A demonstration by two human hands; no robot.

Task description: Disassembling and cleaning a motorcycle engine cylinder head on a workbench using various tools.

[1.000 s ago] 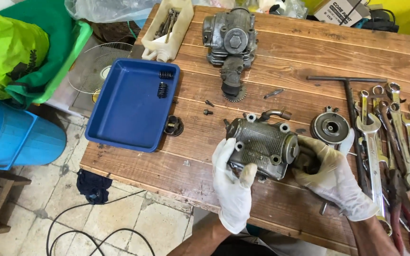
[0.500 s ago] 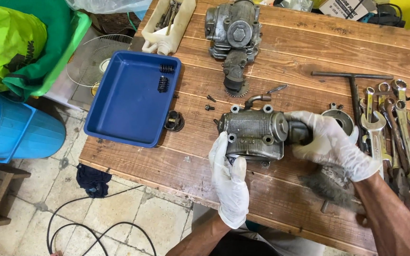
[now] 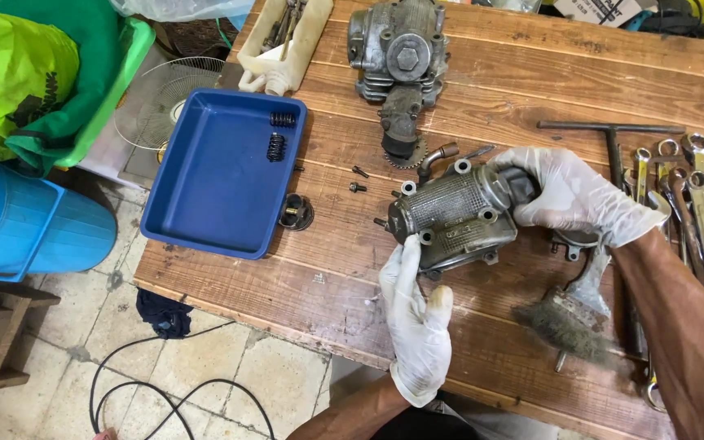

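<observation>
So right now I've got the engine cylinder head cover (image 3: pixel 455 218) lifted just off the wooden surface (image 3: pixel 531 90), held between both gloved hands; left hand (image 3: pixel 417 318) cups it from underneath near the front edge, grip closed on the lower flange; right hand (image 3: pixel 568 195) is wrapped around its right end, grip clenched on the casting. The part sits roughly mid-surface, tilted so the ribbed, grimy face points up at me.

Looks to me like the inspect-and-clean stage; a wire brush (image 3: pixel 568 326) lies just to the right of the part on the surface, nobody touching it; the wrenches (image 3: pixel 698 195) and a T-handle driver (image 3: pixel 613 134) are spread out further right. The other engine casting (image 3: pixel 401 57) sits at the far side with a sprocket on its near end; the blue tray (image 3: pixel 213 204) to the left holds two valve springs (image 3: pixel 277 137); a couple of small bolts (image 3: pixel 358 179) lie loose between tray and part.

My guess for the next move: one hand has to carry the weight alone so the other can let go for the brush; the left would need a firmer wrap first, since it's only cradling from below; also mind those loose bolts if the part gets set down.
</observation>
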